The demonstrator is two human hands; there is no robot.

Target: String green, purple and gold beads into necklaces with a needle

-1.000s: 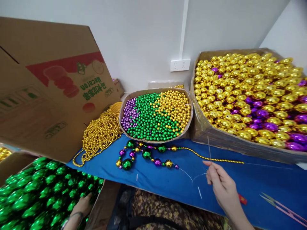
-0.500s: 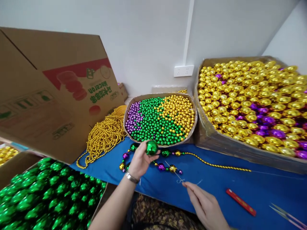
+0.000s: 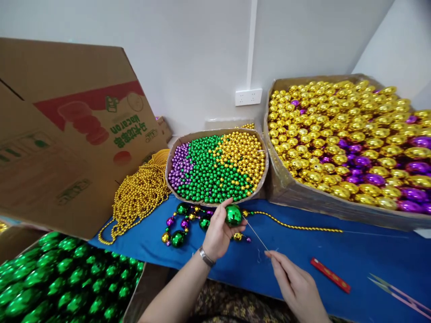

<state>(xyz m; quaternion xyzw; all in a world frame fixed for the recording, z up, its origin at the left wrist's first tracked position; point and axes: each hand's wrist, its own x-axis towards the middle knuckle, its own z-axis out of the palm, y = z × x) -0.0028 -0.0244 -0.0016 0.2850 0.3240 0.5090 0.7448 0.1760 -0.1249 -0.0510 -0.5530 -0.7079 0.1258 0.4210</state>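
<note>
My left hand (image 3: 218, 231) is closed round a large shiny green bead (image 3: 233, 215) above the blue cloth, just in front of the tub of small beads. Pinched in my right hand (image 3: 296, 282) is a long thin needle (image 3: 256, 234), slanting up to the left. Its far end meets the right side of the green bead; whether it has entered the hole cannot be made out. Behind and beside my left hand lies a bead string (image 3: 177, 238) of green, purple and gold beads. A twisted gold cord (image 3: 296, 225) runs from it to the right and ends in thin thread.
An oval cardboard tub (image 3: 215, 200) holds small purple, green and gold beads. A big box (image 3: 310, 197) of gold and purple beads stands right. Gold bead chains (image 3: 139, 197), a carton (image 3: 77, 170) and green beads (image 3: 77, 278) are left. A red case (image 3: 330, 274) and scissors (image 3: 397, 294) lie right.
My left hand has brought the green bead rightward, to the needle's tip. The bead string has shifted on the cloth, and the camera view has turned slightly right.
</note>
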